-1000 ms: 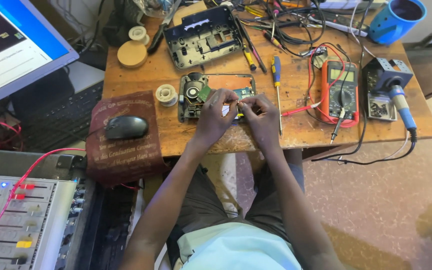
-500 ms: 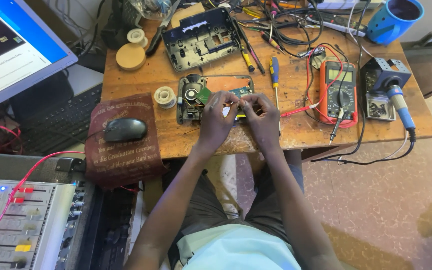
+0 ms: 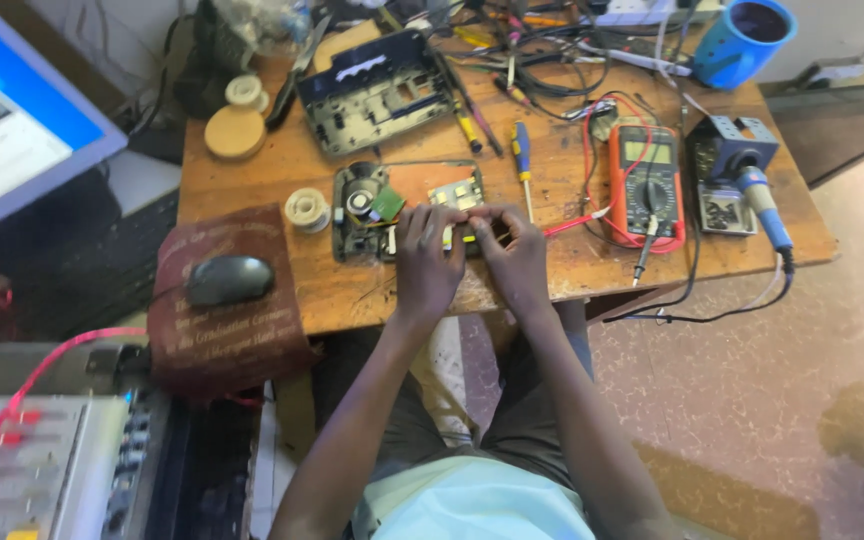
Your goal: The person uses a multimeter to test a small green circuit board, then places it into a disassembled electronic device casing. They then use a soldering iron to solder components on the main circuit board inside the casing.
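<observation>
An opened electronic device (image 3: 377, 205) with a green circuit board and a round motor lies near the front edge of the wooden workbench (image 3: 352, 290). My left hand (image 3: 426, 255) and my right hand (image 3: 512, 252) rest side by side on its right end, fingertips pinched together over the board. Whatever small part sits between the fingers is hidden. A screwdriver with a blue and yellow handle (image 3: 521, 155) lies just beyond my right hand.
An orange multimeter (image 3: 645, 182) with red and black leads and a soldering iron stand (image 3: 732, 170) sit to the right. A black plastic casing (image 3: 377, 90), solder spool (image 3: 305, 209), blue cup (image 3: 742, 40), black mouse (image 3: 230, 279) on a maroon pad, monitor (image 3: 12, 120) at left.
Both hands stay on the device; the fingertips have shifted slightly. The view has drifted a little, so the bench sits lower in the picture.
</observation>
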